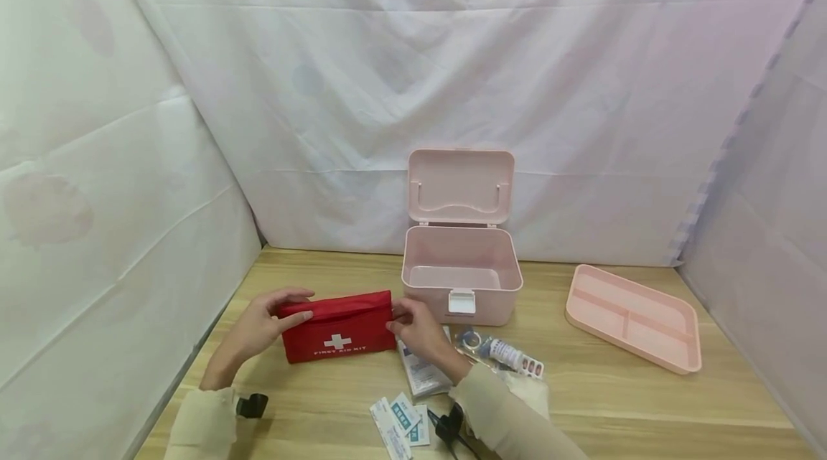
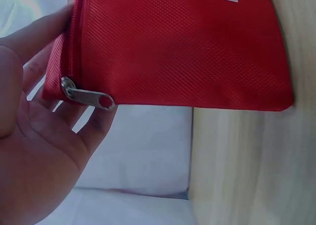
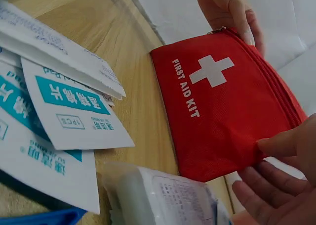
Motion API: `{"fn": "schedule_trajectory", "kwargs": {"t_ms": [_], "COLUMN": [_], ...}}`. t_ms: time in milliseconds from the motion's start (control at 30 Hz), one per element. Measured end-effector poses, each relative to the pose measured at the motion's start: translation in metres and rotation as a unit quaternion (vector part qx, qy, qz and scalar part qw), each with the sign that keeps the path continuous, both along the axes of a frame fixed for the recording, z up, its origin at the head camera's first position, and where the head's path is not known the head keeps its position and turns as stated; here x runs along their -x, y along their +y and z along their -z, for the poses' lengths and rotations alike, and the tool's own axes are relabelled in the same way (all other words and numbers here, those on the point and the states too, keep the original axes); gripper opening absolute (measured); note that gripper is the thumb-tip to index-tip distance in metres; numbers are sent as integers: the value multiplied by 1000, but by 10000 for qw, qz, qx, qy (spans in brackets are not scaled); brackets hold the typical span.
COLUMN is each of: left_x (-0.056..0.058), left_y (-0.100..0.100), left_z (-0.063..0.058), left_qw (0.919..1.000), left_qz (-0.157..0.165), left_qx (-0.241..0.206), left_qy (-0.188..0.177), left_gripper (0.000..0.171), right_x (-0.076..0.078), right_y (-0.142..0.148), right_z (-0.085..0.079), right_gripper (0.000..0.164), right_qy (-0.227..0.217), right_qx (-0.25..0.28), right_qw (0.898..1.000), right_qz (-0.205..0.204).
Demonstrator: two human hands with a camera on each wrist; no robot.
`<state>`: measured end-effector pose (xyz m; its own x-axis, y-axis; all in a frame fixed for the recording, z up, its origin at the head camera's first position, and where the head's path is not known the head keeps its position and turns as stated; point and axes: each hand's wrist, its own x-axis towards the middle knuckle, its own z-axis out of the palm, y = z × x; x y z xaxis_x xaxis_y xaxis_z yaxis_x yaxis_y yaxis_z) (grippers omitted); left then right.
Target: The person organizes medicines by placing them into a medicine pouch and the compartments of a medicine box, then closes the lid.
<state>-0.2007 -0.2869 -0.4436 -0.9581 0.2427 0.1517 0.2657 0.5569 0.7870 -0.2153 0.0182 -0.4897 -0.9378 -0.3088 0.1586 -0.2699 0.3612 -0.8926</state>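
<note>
A red zippered first aid pouch (image 1: pixel 368 327) with a white cross stands upright on the table, tipped slightly, its printed side facing me. My left hand (image 1: pixel 255 331) holds its upper left corner, thumb in front and fingers behind. In the left wrist view, the metal zipper pull (image 2: pixel 91 97) hangs at that corner, close to the fingers. At the opposite end, my right hand (image 1: pixel 423 334) pinches the pouch's right edge; the right wrist view shows the thumb on the front face. A clear-wrapped pack (image 3: pixel 173 200) lies just below this hand.
Behind the pouch is a pink box (image 1: pixel 426 304) with its lid (image 1: pixel 461 187) raised. A pink divided tray (image 1: pixel 594 311) lies to the right. Small paper packets (image 1: pixel 402 413) lie in front, while a white bottle (image 1: pixel 506 352) and a pill blister (image 1: pixel 533 367) sit beyond my right forearm.
</note>
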Motion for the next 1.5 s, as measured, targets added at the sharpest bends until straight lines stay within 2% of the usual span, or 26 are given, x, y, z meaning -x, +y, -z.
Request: {"fn": "schedule_trajectory", "kwargs": {"t_ms": [133,267,367,467,533,633,800,867,1000,1100,1167,1333,1500], "left_x": [-3,-3,-3,-3,-3,-4,-5,-5,-5,-5,-5,-6,-10], "left_y": [6,9,9,11,12,15,20,21,22,24,25,27,30], "left_z": [-3,-2,-2,-4,-5,-6,-6,-5,-5,-5,-5,-7,-13], "left_qw": [9974,9910,9881,9889,9899,9892,9820,9796,9762,9737,9720,9706,9705], "left_qz": [192,463,594,612,606,696,904,933,914,903,933,1008,1017], "left_qx": [274,321,373,483,524,565,665,689,814,937,976,1089,1470], "left_qy": [634,1217,1367,1266,1168,1156,1518,1643,1790,1870,1922,1893,1616], "left_gripper": [29,23,26,27,28,29,30,31,32,31,30,29,23], "right_x": [-9,-20,-27,-32,-34,-35,-36,-37,-39,-40,-40,-43,-46], "right_y": [3,-1,-7,-13,-17,-23,-33,-35,-39,-40,-40,-40,-39], "right_z": [-9,-24,-34,-40,-44,-49,-53,-53,-50,-46,-44,-40,-36], "right_gripper": [28,26,24,21,19,20,22,23,27,29,31,35,33], "right_qy": [419,734,1062,1602,2025,2655,3342,3490,3598,3682,3717,3627,3756], "right_qx": [-240,-29,31,-250,-545,-1070,-1995,-2388,-2966,-3176,-3280,-3418,-3497], "right_qw": [9981,9948,9921,9858,9775,9581,9204,9051,8830,8722,8669,8652,8565], "right_qz": [376,699,667,446,251,-24,-371,-447,-540,-531,-519,-548,-544]}}
